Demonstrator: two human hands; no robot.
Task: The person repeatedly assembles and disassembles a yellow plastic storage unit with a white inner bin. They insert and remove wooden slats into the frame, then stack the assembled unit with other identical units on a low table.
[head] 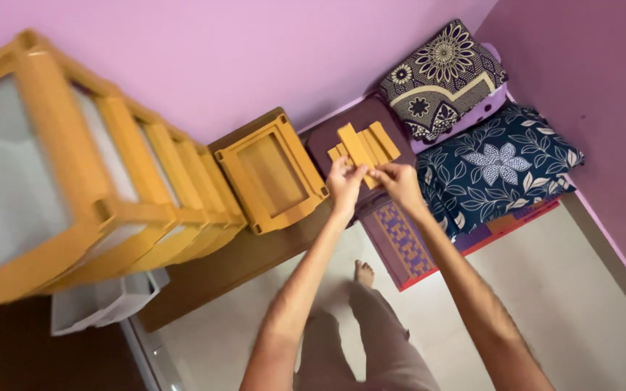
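Both hands, left hand (345, 181) and right hand (398, 179), pinch a yellow plastic strip (357, 150) above the loose strips (380, 143) on a purple stool (349, 130); drawer frame (273, 172) beside, rack (81, 174) partly built.

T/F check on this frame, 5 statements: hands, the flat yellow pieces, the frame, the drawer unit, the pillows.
1. Both hands, left hand and right hand, hold the bundle of flat yellow pieces. True.
2. The tall yellow drawer unit stands to the person's right. False: it is on the left of the view.
3. A loose yellow frame lies on the brown panel, left of the hands. True.
4. The floral pillows are plain white. False: the near one is dark blue with pale flowers, and the other pillow is dark with cream patterns.
5. The walls are green. False: they are pink-purple.
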